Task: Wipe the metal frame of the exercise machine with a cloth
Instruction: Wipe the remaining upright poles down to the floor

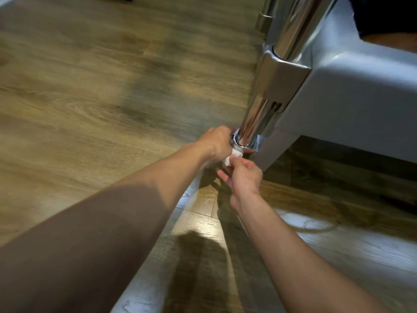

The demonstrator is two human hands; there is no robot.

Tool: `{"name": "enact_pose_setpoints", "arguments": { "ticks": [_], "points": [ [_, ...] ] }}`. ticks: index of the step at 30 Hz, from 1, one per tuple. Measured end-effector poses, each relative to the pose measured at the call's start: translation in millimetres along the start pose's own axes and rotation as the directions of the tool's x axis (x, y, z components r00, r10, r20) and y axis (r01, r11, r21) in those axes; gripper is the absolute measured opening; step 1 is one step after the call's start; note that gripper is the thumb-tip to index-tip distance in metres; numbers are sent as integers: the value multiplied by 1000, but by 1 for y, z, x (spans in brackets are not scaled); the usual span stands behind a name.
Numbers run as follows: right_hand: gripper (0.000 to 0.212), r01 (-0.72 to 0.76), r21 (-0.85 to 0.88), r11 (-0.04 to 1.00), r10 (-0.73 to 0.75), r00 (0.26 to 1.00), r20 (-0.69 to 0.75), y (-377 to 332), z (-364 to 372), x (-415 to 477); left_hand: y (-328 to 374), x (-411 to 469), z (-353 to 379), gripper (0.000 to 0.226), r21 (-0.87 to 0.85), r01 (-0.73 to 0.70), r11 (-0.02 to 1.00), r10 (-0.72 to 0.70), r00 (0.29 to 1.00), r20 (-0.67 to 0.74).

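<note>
Mostly hidden cloth point(228, 159) under left hand point(217, 141)

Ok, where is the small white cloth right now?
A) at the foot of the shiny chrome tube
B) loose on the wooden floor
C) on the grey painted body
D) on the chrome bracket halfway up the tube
A: the small white cloth is bunched at the foot of the shiny chrome tube, held between the left hand and the right hand.

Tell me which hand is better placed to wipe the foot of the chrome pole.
Probably left: the left hand holds the cloth against the pole at its foot, while the right hand only pinches the loose end.
</note>
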State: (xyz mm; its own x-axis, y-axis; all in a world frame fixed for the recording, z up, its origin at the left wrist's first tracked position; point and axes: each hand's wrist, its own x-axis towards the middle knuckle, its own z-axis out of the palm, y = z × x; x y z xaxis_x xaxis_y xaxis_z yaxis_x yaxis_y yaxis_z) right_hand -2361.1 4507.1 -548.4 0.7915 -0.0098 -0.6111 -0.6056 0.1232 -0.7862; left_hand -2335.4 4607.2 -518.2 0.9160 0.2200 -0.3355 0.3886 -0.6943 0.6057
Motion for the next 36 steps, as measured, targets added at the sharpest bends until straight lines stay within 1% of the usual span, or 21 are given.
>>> {"name": "enact_pose_setpoints", "arguments": {
  "ticks": [2, 4, 5, 7, 9, 11, 13, 14, 16, 18, 20, 23, 25, 26, 27, 29, 31, 34, 36],
  "points": [
    [13, 79, -81, 994, -79, 997, 5, -2, -3, 2, -3, -3, 7, 47, -47, 12, 999, -15, 998, -66],
    [15, 139, -117, 983, -140, 990, -2, -1, -8, 4, -8, -12, 17, 51, -130, -37, 991, 11, 981, -192],
    [17, 145, -115, 983, -148, 989, -18, 2, -11, 7, -9, -16, 21, 55, -149, -65, 987, 29, 973, -231],
    [18, 123, -100, 987, -129, 990, -54, 7, -14, 10, -13, -18, 24, 60, -147, -82, 986, 47, 973, -225],
    [18, 106, -99, 989, -112, 992, -58, 8, -13, 11, -17, -11, 22, 62, -110, -82, 991, 62, 983, -175],
    [17, 145, -153, 978, -151, 988, -27, 2, -12, 13, -21, -6, 17, 68, -82, -98, 992, 86, 987, -139],
    [11, 196, -210, 958, -196, 980, 18, -6, -13, 13, -25, -6, 14, 70, -106, -135, 985, 121, 984, -131],
    [5, 207, -223, 953, -203, 978, 40, -9, -14, 12, -27, -6, 11, 67, -114, -167, 979, 152, 979, -135],
    [7, 205, -230, 951, -199, 979, 51, -20, -15, -1, -29, -8, 2, 50, -75, -194, 978, 184, 976, -119],
    [6, 207, -250, 946, -189, 977, 95, -37, -12, -23, -32, -17, -15, 26, 6, -156, 988, 155, 983, -101],
    [7, 201, -312, 929, -153, 973, 173, -63, -5, -53, -32, -37, -36, 13, 11, -146, 989, 146, 983, -114],
    [11, 267, -429, 863, -147, 945, 292, -110, 18, -103, -20, -82, -87, 10, -48, -160, 986, 149, 973, -175],
    [8, 331, -460, 824, -174, 920, 350, -149, 41, -141, -2, -114, -138, 12, -130, -91, 987, 64, 978, -197],
    [4, 360, -457, 813, -188, 906, 379, -171, 53, -160, 9, -130, -167, 14, -208, -47, 977, 4, 979, -202],
    [3, 385, -451, 805, -199, 892, 405, -193, 66, -182, 23, -147, -197, 13, -304, -20, 953, -44, 978, -204],
    [8, 436, -443, 783, -216, 859, 464, -240, 92, -228, 50, -177, -262, 10, -477, -14, 879, -104, 970, -220],
    [12, 513, -439, 738, -233, 803, 548, -293, 118, -276, 81, -208, -333, 11, -576, -38, 817, -144, 953, -266],
    [11, 650, -465, 602, -275, 715, 643, -380, 158, -344, 135, -253, -440, 26, -639, -64, 767, -178, 935, -308],
    [12, 683, -449, 576, -297, 686, 664, -437, 185, -388, 171, -280, -506, 26, -653, -68, 754, -181, 934, -307]
  ]
}}
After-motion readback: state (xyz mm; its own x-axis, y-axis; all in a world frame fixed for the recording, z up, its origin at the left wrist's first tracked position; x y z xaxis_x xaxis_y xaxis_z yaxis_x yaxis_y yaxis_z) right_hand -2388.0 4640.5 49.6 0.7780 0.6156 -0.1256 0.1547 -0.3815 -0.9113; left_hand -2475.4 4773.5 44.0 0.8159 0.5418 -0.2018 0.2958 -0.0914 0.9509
